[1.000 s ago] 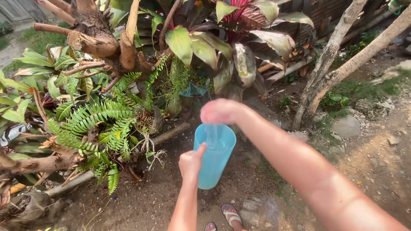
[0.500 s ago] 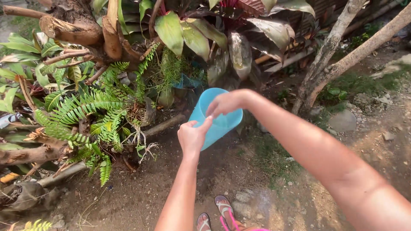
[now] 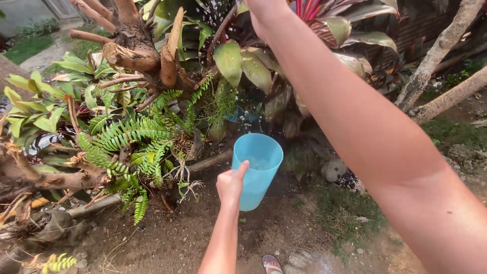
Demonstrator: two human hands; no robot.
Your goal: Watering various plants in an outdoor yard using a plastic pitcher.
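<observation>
Cup point(image 3: 256, 170): light blue, plain, translucent.
Ferns point(image 3: 129, 137): bright green fronds.
Broad leaves point(image 3: 243, 61): green, paler at the edges.
Striped leaves point(image 3: 312, 10): red and pink streaks.
Stump point(image 3: 134, 45): brown, orange-tan at the cut ends.
Soil point(image 3: 172, 238): dull brown.
Sandal point(image 3: 271, 264): white with red pattern.

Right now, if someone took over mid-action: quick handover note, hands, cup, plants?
Left hand: gripping the light blue plastic cup by its side, thumb up near the rim, cup upright, a little water visible inside.
Right hand: raised at the top edge of the view above the broad-leaved plant, holding nothing that can be seen; water droplets are in the air around it.
Ferns and the cut branch stumps sit left of the cup on bare soil.
Done: water flicked onto the foliage. Left: the water in the cup.
</observation>
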